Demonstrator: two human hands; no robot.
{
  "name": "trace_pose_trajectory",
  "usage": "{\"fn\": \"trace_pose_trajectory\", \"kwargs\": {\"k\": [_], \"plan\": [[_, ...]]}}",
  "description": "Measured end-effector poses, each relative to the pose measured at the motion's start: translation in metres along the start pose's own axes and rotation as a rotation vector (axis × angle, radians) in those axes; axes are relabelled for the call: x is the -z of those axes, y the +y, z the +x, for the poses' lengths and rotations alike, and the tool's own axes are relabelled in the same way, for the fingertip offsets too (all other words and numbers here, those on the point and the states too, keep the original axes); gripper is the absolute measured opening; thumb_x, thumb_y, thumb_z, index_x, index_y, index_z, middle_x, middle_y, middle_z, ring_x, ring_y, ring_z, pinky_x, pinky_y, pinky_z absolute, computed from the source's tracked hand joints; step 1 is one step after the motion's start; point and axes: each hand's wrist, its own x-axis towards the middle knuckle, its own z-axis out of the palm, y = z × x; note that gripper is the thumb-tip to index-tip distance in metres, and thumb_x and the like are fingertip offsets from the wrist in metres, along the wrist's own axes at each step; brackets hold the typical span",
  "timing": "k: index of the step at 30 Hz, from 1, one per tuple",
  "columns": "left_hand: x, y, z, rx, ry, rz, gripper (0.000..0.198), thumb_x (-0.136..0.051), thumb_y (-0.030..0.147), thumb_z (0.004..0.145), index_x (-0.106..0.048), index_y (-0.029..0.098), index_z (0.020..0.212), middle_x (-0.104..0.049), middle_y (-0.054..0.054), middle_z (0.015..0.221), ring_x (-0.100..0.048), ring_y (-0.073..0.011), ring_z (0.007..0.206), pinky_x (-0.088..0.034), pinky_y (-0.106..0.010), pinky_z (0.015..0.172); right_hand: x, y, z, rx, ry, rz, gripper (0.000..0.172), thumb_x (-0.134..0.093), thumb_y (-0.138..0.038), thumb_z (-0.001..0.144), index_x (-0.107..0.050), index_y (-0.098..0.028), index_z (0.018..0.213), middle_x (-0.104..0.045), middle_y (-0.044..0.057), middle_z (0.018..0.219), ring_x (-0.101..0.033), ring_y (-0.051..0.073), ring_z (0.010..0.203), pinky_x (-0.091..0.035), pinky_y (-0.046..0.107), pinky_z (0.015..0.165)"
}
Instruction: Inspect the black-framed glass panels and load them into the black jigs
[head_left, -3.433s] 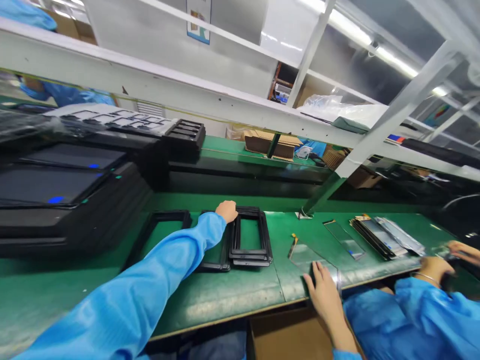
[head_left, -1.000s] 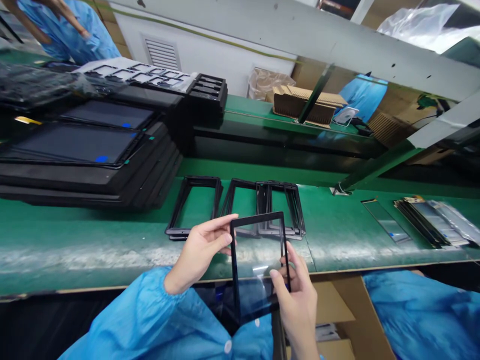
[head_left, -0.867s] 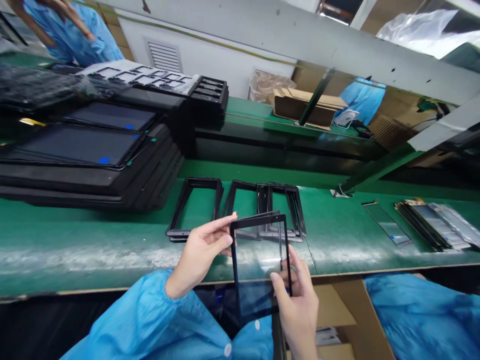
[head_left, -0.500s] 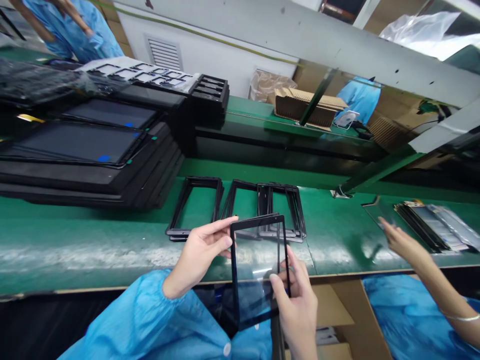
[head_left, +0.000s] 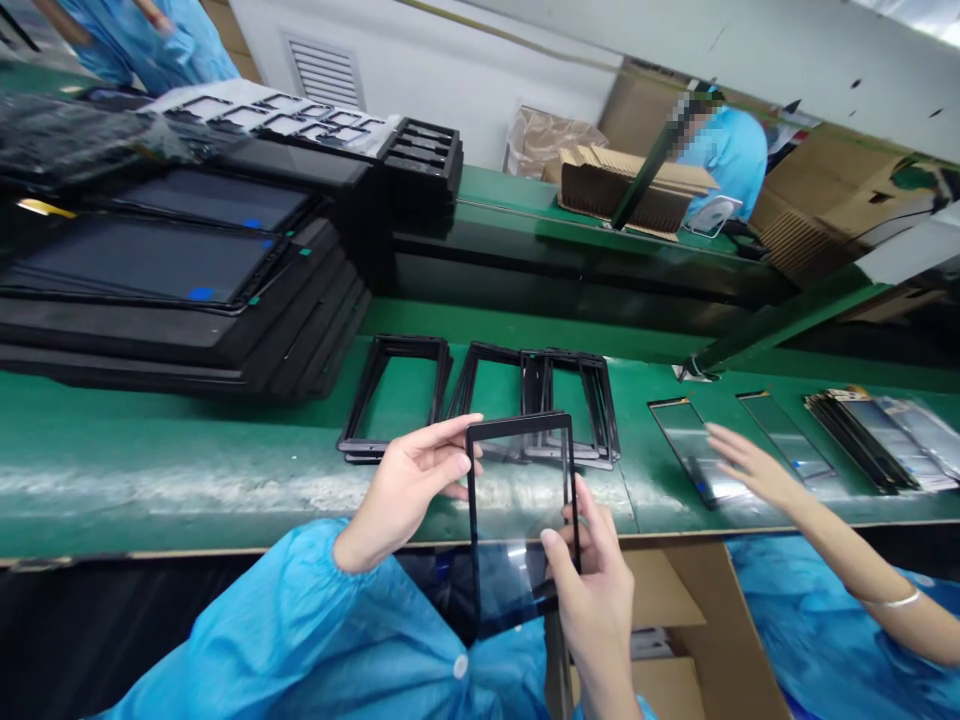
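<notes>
L hand [head_left: 405,490] & R hand [head_left: 592,610] both gripping black-framed glass panel [head_left: 521,520] — over green bench mat [head_left: 187,500]; black frames [head_left: 394,395] just beyond.

No words, numbers or brands can be read anywhere. Left of the grip on the black-framed glass panel [head_left: 521,520], the dark screens [head_left: 142,262] carry small blue stickers [head_left: 201,294] with nothing legible on them (plain blue patches, as far as can be seen). Farther left lies a yellow tab [head_left: 37,207], also without readable marks. Right of the grip, the pile of panels [head_left: 862,440] shows small tan labels [head_left: 829,397], too small to read.
</notes>
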Motion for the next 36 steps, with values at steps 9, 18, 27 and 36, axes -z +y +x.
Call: {"fn": "trace_pose_trajectory", "kwargs": {"k": [9,18,27,36], "plan": [[-0.002,0.000,0.002,0.005,0.000,-0.006,0.047,-0.092,0.028,0.080,-0.082,0.026,0.126,-0.077,-0.007,0.095,-0.074,-0.0182,0.081,-0.064,-0.020,0.057,0.000,-0.003,-0.001,-0.050,0.027,0.036,0.060,-0.075,-0.044,0.094,-0.063,-0.031,0.151,-0.060,0.002,0.104,-0.059,0.013,0.074,-0.057,0.026,0.068],[-0.002,-0.001,0.001,0.003,0.032,0.016,0.050,-0.094,0.029,0.078,-0.082,0.026,0.126,-0.078,-0.008,0.095,-0.076,-0.0206,0.083,-0.065,-0.022,0.057,0.001,-0.002,-0.001,-0.038,0.006,0.009,0.060,-0.072,-0.039,0.096,-0.059,-0.032,0.154,-0.056,0.002,0.107,-0.059,0.014,0.081,-0.057,0.026,0.073],[-0.005,0.002,0.000,0.016,0.072,0.100,0.053,-0.092,0.034,0.079,-0.081,0.021,0.128,-0.084,-0.015,0.112,-0.083,-0.0309,0.097,-0.064,-0.021,0.056,0.002,0.000,-0.001,0.122,0.040,-0.166,0.055,-0.069,-0.038,0.098,-0.061,-0.031,0.152,-0.060,0.006,0.119,-0.065,0.021,0.095,-0.059,0.037,0.087],[-0.003,0.018,-0.017,-0.002,-0.030,0.317,0.043,-0.092,0.034,0.077,-0.086,0.017,0.116,-0.085,-0.014,0.082,-0.084,-0.0314,0.078,-0.066,-0.028,0.056,0.023,-0.041,0.060,-0.022,-0.184,0.179,0.038,-0.067,-0.044,0.099,-0.077,-0.021,0.126,-0.085,0.009,0.092,-0.082,0.027,0.084,-0.064,0.043,0.085]]}}
